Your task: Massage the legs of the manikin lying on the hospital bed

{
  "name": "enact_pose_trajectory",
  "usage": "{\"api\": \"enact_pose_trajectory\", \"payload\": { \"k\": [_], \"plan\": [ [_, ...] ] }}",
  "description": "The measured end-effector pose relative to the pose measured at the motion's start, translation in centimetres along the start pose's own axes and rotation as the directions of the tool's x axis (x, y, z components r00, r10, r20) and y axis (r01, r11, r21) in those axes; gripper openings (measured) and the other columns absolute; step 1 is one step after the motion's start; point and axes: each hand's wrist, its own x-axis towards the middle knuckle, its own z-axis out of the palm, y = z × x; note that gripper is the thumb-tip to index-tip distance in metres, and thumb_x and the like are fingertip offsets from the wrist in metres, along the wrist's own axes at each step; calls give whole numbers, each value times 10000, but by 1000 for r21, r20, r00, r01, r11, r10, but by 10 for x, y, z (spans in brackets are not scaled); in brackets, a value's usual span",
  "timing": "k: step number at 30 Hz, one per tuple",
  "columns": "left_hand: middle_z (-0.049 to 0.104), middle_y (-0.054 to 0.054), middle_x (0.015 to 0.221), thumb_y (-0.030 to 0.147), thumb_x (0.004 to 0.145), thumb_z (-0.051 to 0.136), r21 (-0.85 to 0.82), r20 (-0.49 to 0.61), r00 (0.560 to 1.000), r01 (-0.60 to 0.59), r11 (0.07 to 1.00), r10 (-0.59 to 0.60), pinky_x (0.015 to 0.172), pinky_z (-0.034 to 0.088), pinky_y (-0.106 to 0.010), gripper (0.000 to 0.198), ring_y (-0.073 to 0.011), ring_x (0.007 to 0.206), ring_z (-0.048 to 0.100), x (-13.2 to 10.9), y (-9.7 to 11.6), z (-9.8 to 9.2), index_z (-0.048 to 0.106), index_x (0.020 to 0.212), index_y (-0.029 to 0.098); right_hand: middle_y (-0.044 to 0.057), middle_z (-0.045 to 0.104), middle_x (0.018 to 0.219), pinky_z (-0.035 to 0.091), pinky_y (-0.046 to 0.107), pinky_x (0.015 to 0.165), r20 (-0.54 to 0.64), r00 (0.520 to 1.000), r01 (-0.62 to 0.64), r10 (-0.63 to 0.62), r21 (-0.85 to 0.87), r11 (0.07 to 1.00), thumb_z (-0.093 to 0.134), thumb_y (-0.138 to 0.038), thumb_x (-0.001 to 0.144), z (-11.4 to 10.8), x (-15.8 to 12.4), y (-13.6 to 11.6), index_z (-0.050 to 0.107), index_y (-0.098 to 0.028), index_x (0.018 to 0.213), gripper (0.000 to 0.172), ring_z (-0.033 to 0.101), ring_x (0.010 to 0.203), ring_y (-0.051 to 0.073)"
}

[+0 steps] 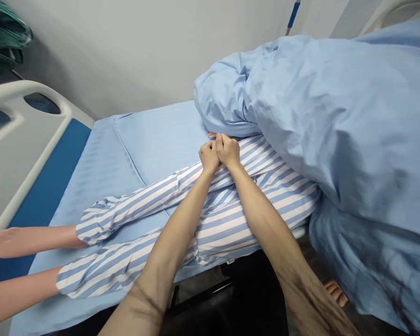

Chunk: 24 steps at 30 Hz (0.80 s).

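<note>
Head camera: the left hand (209, 156) and right hand (228, 149) are side by side, touching, over the far thigh of a figure lying in blue-and-white striped trousers (227, 228). Both hands are closed into loose fists, knuckles up and fingers curled under; whether either has hold of cloth or anything else, I cannot tell. Just beyond them, a few fingertips (212, 135) show at the edge of a crumpled light-blue quilt (301, 93), which covers the figure's upper part on the right and hangs over the near side of the bed.

The trousers' 2 legs lie along the light-blue bed sheet (154, 130), slightly apart toward the ankles. From the cuffs, 2 bare lower legs (31, 240) run to the left edge of the view. A pale footboard (28, 121) with a blue panel (52, 172) stands at that end, with folded dark-green cloth (5, 25) beyond it. Behind the bed is a pale wall (143, 46), with a blue-and-grey pole (293, 16) near the top edge. Low on the right, skin-coloured digits (336, 291) show beside the hanging quilt; fingers or toes, I cannot tell.
</note>
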Motion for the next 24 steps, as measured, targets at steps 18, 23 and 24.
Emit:
{"api": "enact_pose_trajectory", "payload": {
  "k": [18, 23, 24],
  "plan": [
    [343, 34, 460, 188, 798, 459, 209, 59, 989, -144, 967, 134, 553, 238, -256, 358, -100, 505, 319, -13, 7, 12, 331, 463, 181, 100, 680, 784, 388, 245, 693, -130, 989, -47, 75, 201, 979, 246, -360, 950, -4, 11, 13, 653, -148, 784, 488, 593, 724, 168],
    [455, 6, 505, 232, 830, 460, 275, 119, 990, -112, 955, 82, 561, 264, -266, 357, -115, 535, 373, -14, 8, 9, 393, 482, 186, 126, 640, 720, 304, 265, 633, -213, 974, 43, -74, -147, 988, 316, -346, 926, -20, 6, 5, 630, -142, 775, 404, 552, 672, 184],
    [474, 0, 519, 241, 830, 459, 292, 120, 990, -100, 951, 67, 570, 274, -265, 351, -116, 545, 386, -14, 9, 9, 408, 487, 186, 127, 634, 715, 290, 266, 627, -228, 970, 49, -88, -170, 984, 308, -341, 927, -21, 7, 7, 629, -139, 780, 407, 544, 665, 181]
  ]
}}
